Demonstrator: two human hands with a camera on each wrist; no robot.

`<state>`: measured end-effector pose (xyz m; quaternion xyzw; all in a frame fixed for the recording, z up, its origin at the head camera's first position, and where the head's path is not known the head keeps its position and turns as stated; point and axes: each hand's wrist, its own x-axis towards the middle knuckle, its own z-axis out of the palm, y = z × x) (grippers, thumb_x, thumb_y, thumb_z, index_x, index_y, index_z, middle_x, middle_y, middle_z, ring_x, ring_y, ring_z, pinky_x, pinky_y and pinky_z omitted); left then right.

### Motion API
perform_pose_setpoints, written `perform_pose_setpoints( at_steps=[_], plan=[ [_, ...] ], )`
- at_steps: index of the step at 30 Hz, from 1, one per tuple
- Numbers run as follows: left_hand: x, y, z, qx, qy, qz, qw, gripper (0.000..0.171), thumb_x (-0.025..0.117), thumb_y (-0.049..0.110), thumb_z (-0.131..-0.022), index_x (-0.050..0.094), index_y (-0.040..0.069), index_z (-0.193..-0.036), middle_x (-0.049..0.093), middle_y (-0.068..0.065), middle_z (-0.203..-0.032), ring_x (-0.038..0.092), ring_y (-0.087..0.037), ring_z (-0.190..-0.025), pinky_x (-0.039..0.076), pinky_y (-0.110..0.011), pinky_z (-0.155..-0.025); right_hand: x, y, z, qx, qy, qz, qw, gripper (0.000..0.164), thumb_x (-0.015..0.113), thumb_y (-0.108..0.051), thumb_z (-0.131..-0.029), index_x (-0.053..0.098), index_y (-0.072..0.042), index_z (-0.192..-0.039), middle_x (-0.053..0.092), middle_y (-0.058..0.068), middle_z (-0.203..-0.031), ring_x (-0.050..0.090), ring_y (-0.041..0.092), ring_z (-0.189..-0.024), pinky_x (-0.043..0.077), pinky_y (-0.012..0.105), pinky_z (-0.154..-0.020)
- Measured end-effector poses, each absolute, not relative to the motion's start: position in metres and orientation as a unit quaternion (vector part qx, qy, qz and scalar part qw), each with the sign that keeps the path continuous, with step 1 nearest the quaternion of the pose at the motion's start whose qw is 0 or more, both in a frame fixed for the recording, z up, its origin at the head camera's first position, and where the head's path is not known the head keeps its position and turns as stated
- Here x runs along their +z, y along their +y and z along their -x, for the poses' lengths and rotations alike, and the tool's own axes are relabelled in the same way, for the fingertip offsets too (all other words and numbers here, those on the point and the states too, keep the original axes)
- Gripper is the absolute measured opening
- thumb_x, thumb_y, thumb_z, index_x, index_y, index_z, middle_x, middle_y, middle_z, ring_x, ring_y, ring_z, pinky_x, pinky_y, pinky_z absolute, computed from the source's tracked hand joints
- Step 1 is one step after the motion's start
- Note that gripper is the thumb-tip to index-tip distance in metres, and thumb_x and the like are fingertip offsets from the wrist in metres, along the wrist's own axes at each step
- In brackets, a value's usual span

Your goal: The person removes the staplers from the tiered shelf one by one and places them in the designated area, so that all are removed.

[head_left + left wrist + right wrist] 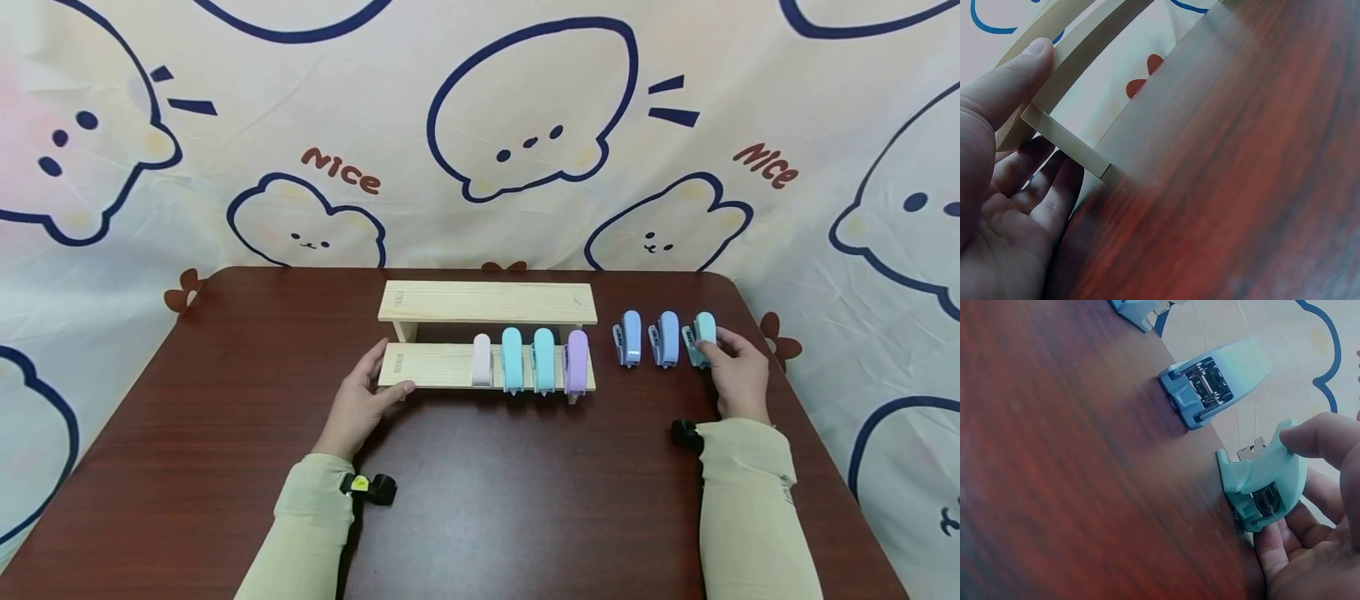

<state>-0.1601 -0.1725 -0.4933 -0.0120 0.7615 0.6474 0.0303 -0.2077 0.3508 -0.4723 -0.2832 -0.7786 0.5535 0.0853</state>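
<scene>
My left hand (362, 402) grips the left end of a pale two-tier wooden shelf (431, 365). In the left wrist view its thumb lies on a board (1079, 59) while the other fingers are below, beside a short wooden leg (1066, 140). At the right, my right hand (738, 375) pinches a teal mini stapler (1275, 478) between thumb and fingers, low over the tabletop. Two blue staplers (632, 337) (667, 337) stand upright in a row to its left. On the lower tier are a whitish stapler (482, 360), two turquoise staplers (512, 358) (543, 358) and a purple stapler (577, 360).
The shelf's upper tier (487, 302) bears nothing and sits at the back of the dark brown table (525, 500). A cartoon-printed cloth (525, 225) hangs behind the table and along its sides. Each wrist wears a small black camera (382, 490).
</scene>
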Motion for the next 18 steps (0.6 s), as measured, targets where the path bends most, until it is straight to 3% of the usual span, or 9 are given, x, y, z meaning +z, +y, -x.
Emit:
perform_pose_setpoints(
  at_steps=[18],
  plan=[
    [-0.4953, -0.1735, 0.1607, 0.646, 0.763, 0.012, 0.033, 0.095, 0.081, 0.015, -0.086, 0.023, 0.013, -0.161, 0.048, -0.014, -0.15, 0.06, -0.014, -0.105, 0.056, -0.023, -0.075, -0.4727, 0.35, 0.2064, 0.566, -0.765, 0.296, 0.082, 0.056, 0.067, -0.034, -0.096, 0.052, -0.017, -0.148, 0.047, 0.006, -0.147, 0.045, 0.014, -0.122, 0.043, 0.033, -0.107]
  ],
)
